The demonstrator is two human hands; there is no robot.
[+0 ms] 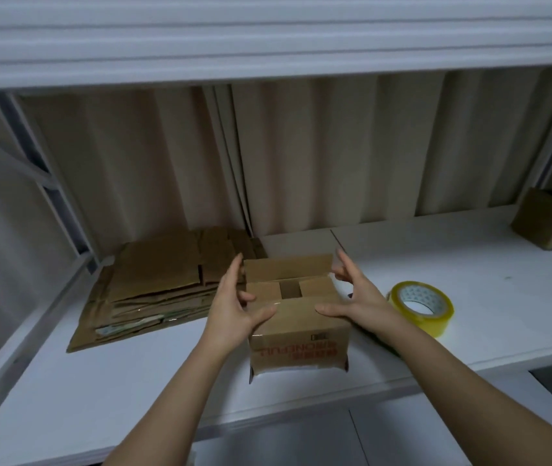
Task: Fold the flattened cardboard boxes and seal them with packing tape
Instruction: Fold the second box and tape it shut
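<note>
While both hands point(296, 297) flank it, the cardboard box point(298, 324) sits between them.

place: looking like a small packing or storage corner, nothing fancy
shelf: white metal rack point(76, 381) acting as the bench
backdrop: beige curtain point(301, 156) hanging behind it
supplies: flat cardboard point(153, 287) piling up, tape roll point(420, 307) lying around, spare box point(550, 223) sitting at the far right
</note>
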